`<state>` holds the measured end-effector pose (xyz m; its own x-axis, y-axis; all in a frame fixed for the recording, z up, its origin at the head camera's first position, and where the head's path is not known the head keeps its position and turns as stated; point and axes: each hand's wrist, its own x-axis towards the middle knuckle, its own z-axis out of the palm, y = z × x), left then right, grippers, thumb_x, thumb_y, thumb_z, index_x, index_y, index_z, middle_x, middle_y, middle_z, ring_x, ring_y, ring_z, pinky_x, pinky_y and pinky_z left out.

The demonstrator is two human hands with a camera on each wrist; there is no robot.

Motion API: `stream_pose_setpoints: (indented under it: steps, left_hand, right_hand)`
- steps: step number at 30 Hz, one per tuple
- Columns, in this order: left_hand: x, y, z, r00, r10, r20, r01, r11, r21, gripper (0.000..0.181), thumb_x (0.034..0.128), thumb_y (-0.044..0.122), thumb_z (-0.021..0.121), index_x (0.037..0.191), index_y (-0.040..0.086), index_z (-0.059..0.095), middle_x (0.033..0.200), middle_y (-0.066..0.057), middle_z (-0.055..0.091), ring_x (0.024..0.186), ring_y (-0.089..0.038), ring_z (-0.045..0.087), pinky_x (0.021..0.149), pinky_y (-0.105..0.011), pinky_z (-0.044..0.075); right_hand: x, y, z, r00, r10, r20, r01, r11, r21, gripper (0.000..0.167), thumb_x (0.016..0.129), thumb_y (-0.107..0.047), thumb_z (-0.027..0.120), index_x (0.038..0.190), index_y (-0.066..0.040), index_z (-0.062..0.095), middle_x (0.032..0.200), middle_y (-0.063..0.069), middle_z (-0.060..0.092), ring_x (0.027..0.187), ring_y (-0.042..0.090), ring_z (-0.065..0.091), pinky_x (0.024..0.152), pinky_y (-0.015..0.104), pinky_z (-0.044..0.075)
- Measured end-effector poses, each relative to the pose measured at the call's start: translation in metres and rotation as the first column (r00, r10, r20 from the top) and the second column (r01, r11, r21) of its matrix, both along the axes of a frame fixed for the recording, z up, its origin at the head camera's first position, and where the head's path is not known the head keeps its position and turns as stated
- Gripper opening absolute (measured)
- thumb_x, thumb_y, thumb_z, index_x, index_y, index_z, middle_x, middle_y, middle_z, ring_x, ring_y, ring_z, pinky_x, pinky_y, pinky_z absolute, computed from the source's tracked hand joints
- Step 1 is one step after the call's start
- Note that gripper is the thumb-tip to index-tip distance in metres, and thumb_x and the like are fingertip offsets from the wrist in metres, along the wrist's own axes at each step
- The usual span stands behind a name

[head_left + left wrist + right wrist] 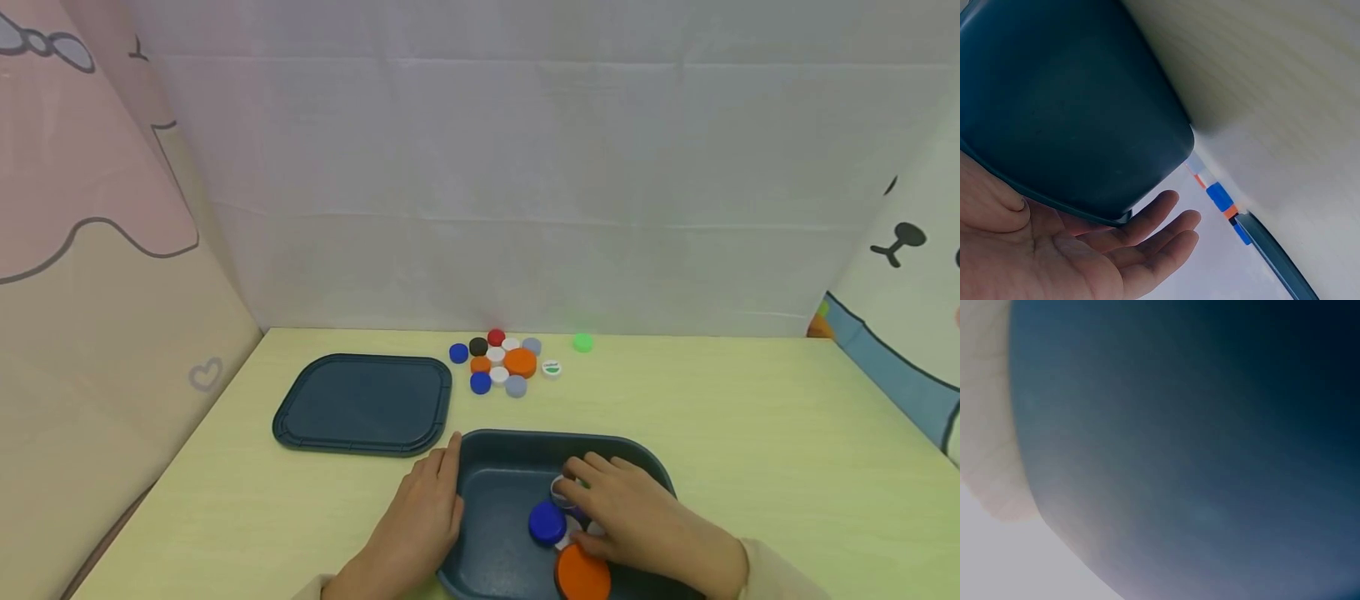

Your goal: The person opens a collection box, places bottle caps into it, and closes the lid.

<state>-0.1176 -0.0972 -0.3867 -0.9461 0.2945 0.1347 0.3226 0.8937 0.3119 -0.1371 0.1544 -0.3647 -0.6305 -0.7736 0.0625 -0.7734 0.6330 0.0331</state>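
A dark blue rectangular tub [495, 492] stands at the table's front, holding several bottle caps. Along its left rim lies my left hand [420, 508], index finger extended. The left wrist view shows that hand [1085, 250] palm up, fingers loosely extended against the rim of the tub [1079, 112]. My right hand [637, 517] is inside the tub, bent fingers spread over the caps, the index fingertip on a clear-and-white cap [558, 493]. Close by lie a blue cap [547, 522] and a large orange cap [583, 573]. The palm hides other caps. Only the tub wall [1179, 456] shows in the right wrist view, blurred.
A dark blue lid [363, 404] lies flat behind and left of the tub. Beyond the tub, several loose caps sit grouped, including a large orange one [520, 362]. A green cap [582, 342] lies to their right. A white curtain [525, 167] closes the back.
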Motion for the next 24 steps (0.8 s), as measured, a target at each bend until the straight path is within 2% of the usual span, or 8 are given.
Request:
stream_pose_setpoints:
  steps: [8,13,19,24]
  left_hand:
    - [0.0,-0.001,0.0,1.0,0.001,-0.003,-0.001,1.0,0.002,0.056,0.0862,0.01,0.05,0.137,-0.005,0.032,0.118,-0.018,0.052,0.11,-0.031,0.051,0.089,-0.045,0.044]
    - [-0.001,0.0,0.0,1.0,-0.003,0.0,0.003,1.0,0.007,0.056,0.0862,0.01,0.049,0.137,-0.005,0.032,0.118,-0.018,0.052,0.11,-0.031,0.051,0.09,-0.045,0.044]
    - [-0.001,0.0,0.0,1.0,0.0,0.003,0.0,1.0,0.001,0.056,0.086,0.01,0.05,0.137,-0.005,0.032,0.118,-0.018,0.052,0.11,-0.031,0.051,0.089,-0.045,0.044]
    - [0.0,0.0,0.0,1.0,0.002,0.012,-0.002,1.0,0.002,0.057,0.0859,0.011,0.05,0.137,-0.004,0.032,0.118,-0.018,0.051,0.11,-0.031,0.051,0.09,-0.046,0.043]
  right_hand:
    - [-0.001,0.0,0.002,1.0,-0.003,0.025,0.003,1.0,0.016,0.036,0.077,-0.04,0.067,0.106,-0.02,0.06,0.098,-0.005,0.057,0.079,0.009,0.046,0.062,0.02,0.04]
    - [-0.001,0.002,0.005,1.0,-0.004,-0.017,0.004,1.0,-0.014,0.033,0.077,-0.038,0.067,0.104,-0.02,0.062,0.097,-0.006,0.059,0.079,0.009,0.047,0.063,0.021,0.041]
    - [-0.002,0.004,0.015,0.998,-0.041,-0.042,0.04,0.999,-0.03,0.035,0.077,-0.038,0.068,0.106,-0.019,0.062,0.098,-0.005,0.06,0.084,0.011,0.052,0.072,0.028,0.05]
    - [-0.005,0.008,0.023,0.994,-0.045,-0.095,0.038,0.997,-0.073,0.035,0.075,-0.035,0.071,0.104,-0.017,0.062,0.097,-0.004,0.061,0.085,0.011,0.054,0.07,0.026,0.051]
